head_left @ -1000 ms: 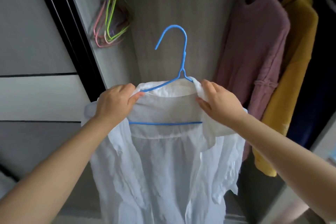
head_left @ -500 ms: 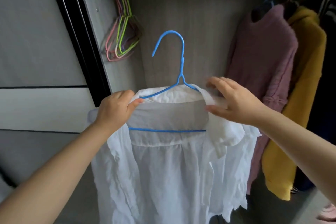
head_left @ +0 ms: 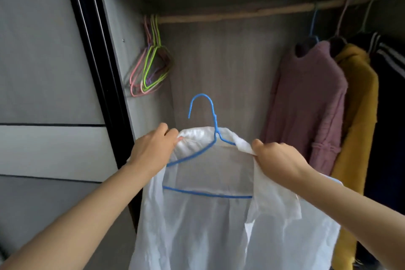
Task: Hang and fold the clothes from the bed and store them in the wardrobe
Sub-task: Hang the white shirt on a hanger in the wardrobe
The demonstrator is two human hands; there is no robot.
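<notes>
I saw the open wardrobe (head_left: 219,55), its rail (head_left: 252,12) bare above a white shirt (head_left: 208,226) on a blue hanger (head_left: 213,116). My left hand (head_left: 151,151) and right hand (head_left: 278,158) each pinched the collar closed.

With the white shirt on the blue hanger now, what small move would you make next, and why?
Probably lift the blue hanger so its free hook reaches the bare stretch of rail: both hands grip the white shirt at the collar, well below it.
</notes>
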